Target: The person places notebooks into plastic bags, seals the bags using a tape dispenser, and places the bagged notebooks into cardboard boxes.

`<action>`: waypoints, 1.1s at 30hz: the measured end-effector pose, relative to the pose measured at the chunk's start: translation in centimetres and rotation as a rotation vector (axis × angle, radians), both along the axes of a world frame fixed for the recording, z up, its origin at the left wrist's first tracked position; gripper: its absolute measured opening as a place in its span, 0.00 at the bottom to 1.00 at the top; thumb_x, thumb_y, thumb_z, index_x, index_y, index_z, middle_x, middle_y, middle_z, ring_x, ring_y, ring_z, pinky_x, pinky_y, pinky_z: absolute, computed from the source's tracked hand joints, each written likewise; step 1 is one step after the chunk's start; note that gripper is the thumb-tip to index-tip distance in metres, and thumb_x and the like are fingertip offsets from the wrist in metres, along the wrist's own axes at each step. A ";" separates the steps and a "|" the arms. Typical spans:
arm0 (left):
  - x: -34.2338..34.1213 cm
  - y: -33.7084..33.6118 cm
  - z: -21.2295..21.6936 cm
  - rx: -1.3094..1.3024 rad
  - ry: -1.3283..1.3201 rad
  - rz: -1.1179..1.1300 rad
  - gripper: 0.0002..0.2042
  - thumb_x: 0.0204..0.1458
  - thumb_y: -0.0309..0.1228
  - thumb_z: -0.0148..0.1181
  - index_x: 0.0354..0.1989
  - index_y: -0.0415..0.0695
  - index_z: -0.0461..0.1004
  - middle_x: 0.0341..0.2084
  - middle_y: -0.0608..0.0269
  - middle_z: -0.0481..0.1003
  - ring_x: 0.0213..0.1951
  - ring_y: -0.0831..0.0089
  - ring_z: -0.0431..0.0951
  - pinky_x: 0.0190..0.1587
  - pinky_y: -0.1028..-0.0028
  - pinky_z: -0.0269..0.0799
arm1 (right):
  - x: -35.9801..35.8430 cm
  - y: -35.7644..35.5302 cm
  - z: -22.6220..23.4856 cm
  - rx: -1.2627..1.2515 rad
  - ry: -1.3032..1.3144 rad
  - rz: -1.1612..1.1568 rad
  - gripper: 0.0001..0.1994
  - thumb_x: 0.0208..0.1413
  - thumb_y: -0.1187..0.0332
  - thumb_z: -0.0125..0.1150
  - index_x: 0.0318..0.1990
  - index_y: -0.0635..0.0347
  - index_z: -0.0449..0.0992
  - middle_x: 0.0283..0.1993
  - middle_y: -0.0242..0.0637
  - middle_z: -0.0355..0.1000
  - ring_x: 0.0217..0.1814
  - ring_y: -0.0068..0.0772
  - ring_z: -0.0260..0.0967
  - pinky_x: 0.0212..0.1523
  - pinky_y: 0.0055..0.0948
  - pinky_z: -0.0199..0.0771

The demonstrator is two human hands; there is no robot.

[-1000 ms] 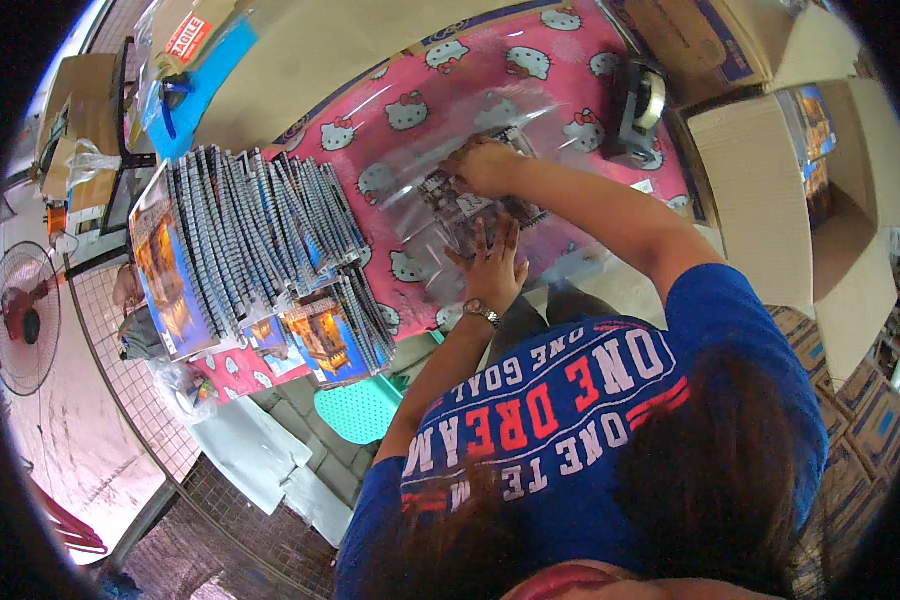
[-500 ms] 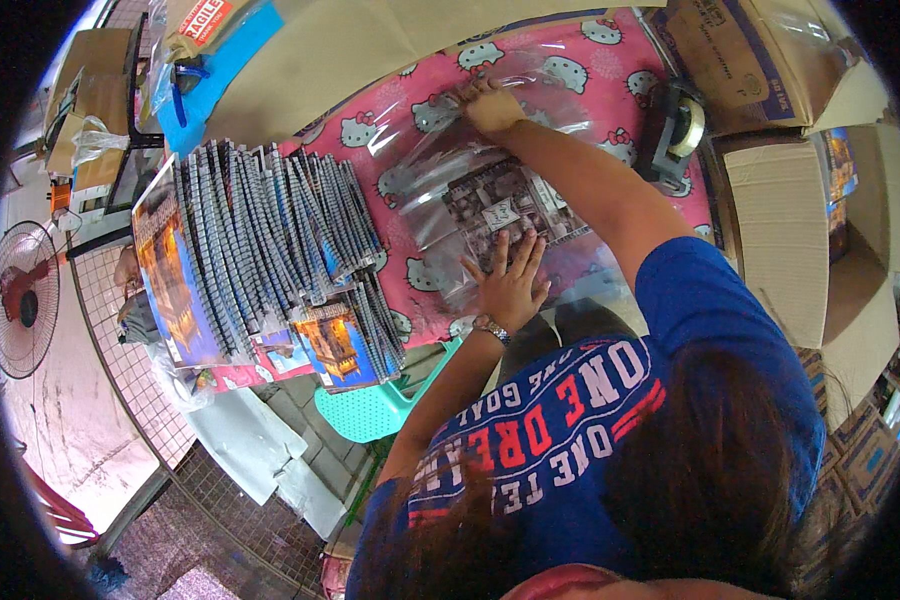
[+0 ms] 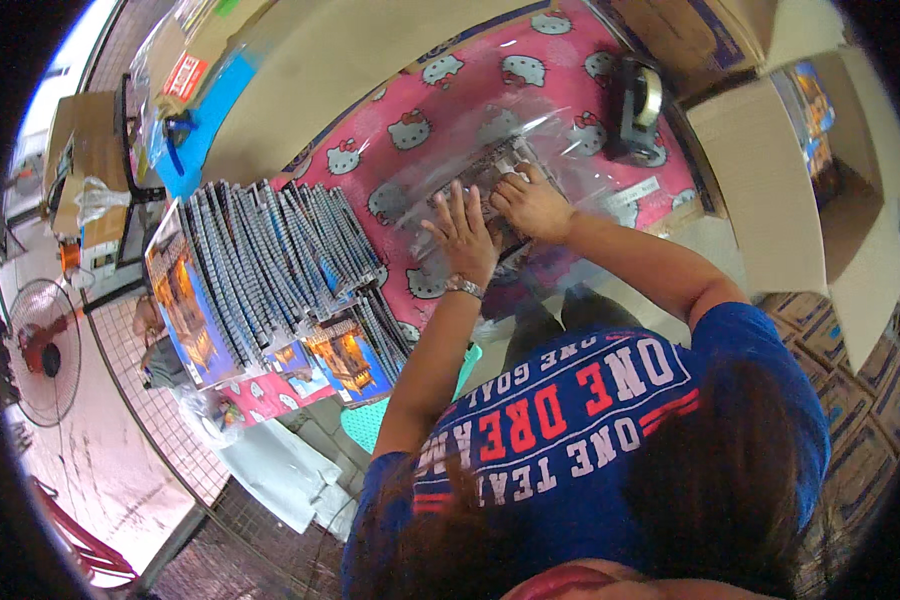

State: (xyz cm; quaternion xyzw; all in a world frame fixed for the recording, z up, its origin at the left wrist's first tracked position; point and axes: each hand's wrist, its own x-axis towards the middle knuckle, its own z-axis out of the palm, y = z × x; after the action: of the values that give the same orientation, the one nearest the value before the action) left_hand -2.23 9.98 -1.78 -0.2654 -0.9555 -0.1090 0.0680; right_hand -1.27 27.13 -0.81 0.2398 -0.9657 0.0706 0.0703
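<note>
Steady with splayed left hand [image 3: 465,242]; smooth clear plastic film [image 3: 558,138] against dark printed rectangle [image 3: 502,160] using curled right hand [image 3: 534,207]; cannot tell if gripping.

Round fan [image 3: 50,352]; turquoise stool [image 3: 364,428]

Pink tabletop [image 3: 462,100]: passage, obstacles.
Your bare strip runs beyond the plastic sheet [image 3: 555,143]; spiral-bound books [image 3: 270,265] block left, tape dispenser [image 3: 634,118] far right.
</note>
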 end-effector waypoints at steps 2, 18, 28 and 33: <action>-1.6 1.3 3.4 -0.294 -0.094 -0.038 0.36 0.43 0.39 0.62 0.63 0.52 0.55 0.61 0.57 0.55 0.66 0.53 0.47 0.64 0.40 0.32 | 0.9 0.1 -1.1 -0.057 0.014 -0.063 0.13 0.47 0.65 0.51 0.42 0.55 0.69 0.47 0.33 0.67 0.54 0.34 0.62 0.55 0.46 0.56; -0.5 1.4 0.8 -0.088 -0.200 -0.061 0.20 0.41 0.30 0.61 0.46 0.42 0.70 0.42 0.52 0.69 0.47 0.53 0.69 0.49 0.60 0.67 | 7.7 -0.8 0.2 -0.213 -0.039 -0.181 0.22 0.46 0.57 0.57 0.50 0.51 0.66 0.50 0.36 0.66 0.59 0.40 0.59 0.63 0.52 0.49; -0.6 2.2 1.1 -0.186 -0.245 -0.244 0.06 0.41 0.27 0.56 0.27 0.41 0.77 0.29 0.56 0.75 0.36 0.56 0.75 0.41 0.62 0.71 | 7.1 -4.2 -0.1 -0.196 -0.354 -0.233 0.35 0.43 0.46 0.60 0.60 0.46 0.64 0.68 0.47 0.50 0.73 0.53 0.34 0.68 0.62 0.27; -0.6 1.8 -0.6 -0.174 -0.248 -0.200 0.06 0.43 0.27 0.53 0.26 0.41 0.77 0.30 0.53 0.74 0.37 0.56 0.75 0.40 0.61 0.71 | 6.7 1.0 0.9 -0.375 -0.241 -0.157 0.24 0.45 0.51 0.60 0.48 0.54 0.75 0.61 0.45 0.61 0.66 0.56 0.50 0.64 0.60 0.44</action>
State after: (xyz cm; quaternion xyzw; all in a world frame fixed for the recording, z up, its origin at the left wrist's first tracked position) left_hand -2.88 11.76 -2.43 -0.3484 -0.9313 -0.0641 -0.0849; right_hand 5.45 28.14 0.05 0.1367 -0.9528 0.2711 0.0033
